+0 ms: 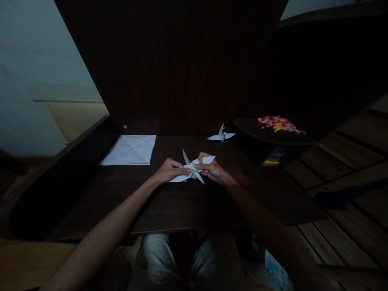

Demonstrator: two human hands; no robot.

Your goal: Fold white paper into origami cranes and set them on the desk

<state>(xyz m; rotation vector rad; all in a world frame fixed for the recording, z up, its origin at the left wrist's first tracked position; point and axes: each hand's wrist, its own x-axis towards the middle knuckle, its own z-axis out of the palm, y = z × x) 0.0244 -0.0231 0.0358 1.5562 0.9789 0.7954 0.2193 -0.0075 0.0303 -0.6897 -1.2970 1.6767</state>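
Between my two hands, just above the dark desk, is a white paper crane (198,176) with pointed ends sticking out on several sides. My left hand (172,169) pinches its left wing, thumb on top near the middle. On the other side my right hand (210,167) is closed on the right wing, its thumb also close to the centre. The fingers under the paper are partly hidden. A second folded white paper crane (222,136) stands at the back of the desk, beyond my right hand.
White creased paper sheets (130,149) lie at the back left of the desk (182,210). A low shelf (245,127) on the right bears a heap of small pink, red and yellow pieces (279,123). Below it sits a yellow-edged object (270,163). A raised side panel (60,178) bounds the left.
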